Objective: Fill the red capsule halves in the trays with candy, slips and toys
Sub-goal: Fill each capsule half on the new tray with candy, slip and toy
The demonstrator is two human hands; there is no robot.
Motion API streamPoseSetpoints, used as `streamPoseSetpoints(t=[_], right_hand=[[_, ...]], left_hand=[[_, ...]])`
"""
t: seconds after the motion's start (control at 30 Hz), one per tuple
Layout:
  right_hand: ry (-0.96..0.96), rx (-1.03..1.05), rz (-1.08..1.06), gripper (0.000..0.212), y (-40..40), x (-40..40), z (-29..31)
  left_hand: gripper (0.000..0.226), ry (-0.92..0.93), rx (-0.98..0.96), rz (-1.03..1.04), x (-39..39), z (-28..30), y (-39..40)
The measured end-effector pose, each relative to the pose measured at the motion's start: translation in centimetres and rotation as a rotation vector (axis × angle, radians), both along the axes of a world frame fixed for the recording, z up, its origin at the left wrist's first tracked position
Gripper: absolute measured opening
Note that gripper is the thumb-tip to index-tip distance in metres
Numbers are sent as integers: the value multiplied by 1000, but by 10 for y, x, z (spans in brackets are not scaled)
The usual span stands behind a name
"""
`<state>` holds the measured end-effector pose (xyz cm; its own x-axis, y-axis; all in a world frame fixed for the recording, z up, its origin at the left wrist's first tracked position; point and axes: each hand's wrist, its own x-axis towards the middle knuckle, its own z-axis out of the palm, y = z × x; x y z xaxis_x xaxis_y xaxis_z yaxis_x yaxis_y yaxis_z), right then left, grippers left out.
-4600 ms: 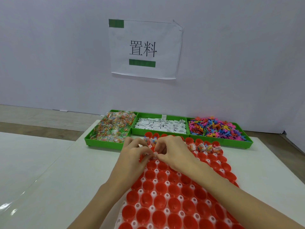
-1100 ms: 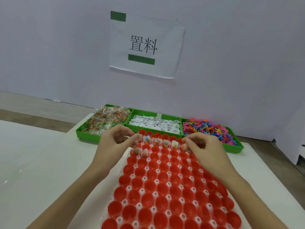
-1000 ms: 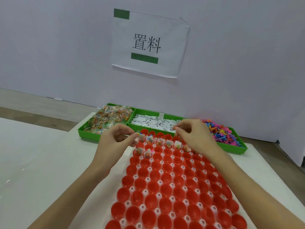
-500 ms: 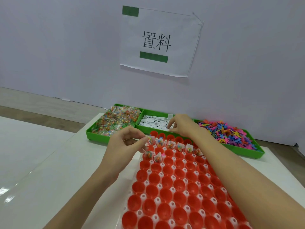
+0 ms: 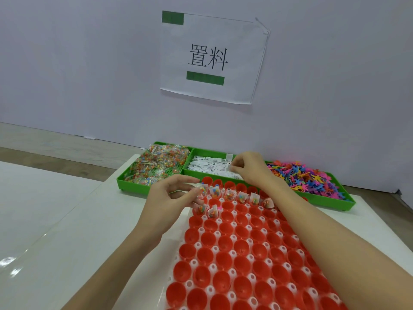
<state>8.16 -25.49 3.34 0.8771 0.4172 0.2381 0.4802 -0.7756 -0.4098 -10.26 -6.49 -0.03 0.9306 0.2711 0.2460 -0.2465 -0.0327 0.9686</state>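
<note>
Tray direction: we see the white tray (image 5: 169, 260) of red capsule halves (image 5: 243, 251) running lengthwise away from us, near end at the bottom edge, far end just beside the green bins, all cups mouth-up.
Candy packets: we count eight small clear packets (image 5: 230, 194) standing in cups at the far end, six in one row and two in the row nearer us, at its left end.
Left hand: our left hand (image 5: 172, 201) sits at the tray's far left corner, fingertips pinching a candy packet (image 5: 203, 190) above the first cup of that row.
Right hand: our right hand (image 5: 250, 168) reaches over the tray into the middle bin, fingers curled and pinching a white slip (image 5: 231, 167).
Bins: three green bins in a row at the far edge of the white table (image 5: 67, 242); the left bin (image 5: 125, 179) holds candy packets, the middle bin (image 5: 190, 153) holds white slips, the right bin (image 5: 330, 201) holds bright plastic toys (image 5: 304, 177).
Counts in bins: too many and too jumbled for us to count.
Writing: a paper sign (image 5: 212, 59) on the wall reads 置料, with a green bar at its top left and another below the characters.
Slip print: dark marks, too small for us to read.
</note>
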Motion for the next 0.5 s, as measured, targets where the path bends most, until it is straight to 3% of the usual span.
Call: streamPoseSetpoints(t=[0.23, 0.43, 0.5], right_hand=[[151, 435, -20, 17, -33, -81, 21], [334, 775, -60, 14, -78, -168, 19], [369, 855, -79, 11, -84, -185, 16]], left_hand=[[20, 9, -69, -103, -11, 9, -13], [24, 3, -252, -221, -26, 13, -34], [27, 4, -198, -243, -29, 14, -40]])
